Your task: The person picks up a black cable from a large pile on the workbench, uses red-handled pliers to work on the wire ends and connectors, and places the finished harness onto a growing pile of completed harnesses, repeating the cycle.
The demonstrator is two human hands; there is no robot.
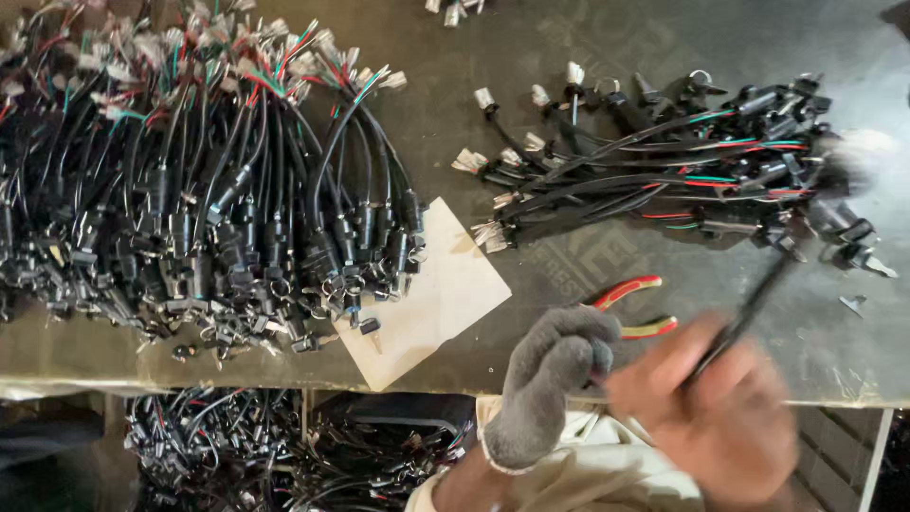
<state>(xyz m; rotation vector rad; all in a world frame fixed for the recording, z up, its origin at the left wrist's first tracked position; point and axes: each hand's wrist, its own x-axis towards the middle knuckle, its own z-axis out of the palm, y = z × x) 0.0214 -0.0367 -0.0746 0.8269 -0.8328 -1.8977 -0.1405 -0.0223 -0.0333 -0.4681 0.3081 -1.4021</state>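
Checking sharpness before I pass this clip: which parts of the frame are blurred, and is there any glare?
Head view: the bare right hand and the black cable it holds are smeared by motion blur; the gloved left hand is slightly soft; the big cable pile and red-handled pliers stay sharp; mild pale glare washes the table at the right edge.

We find a small assembly workshop: heaps of black wire harnesses [209, 180] cover a worn metal desk [569, 43], pliers [637, 305] lie ready, and more harnesses [284, 446] fill the space beneath.
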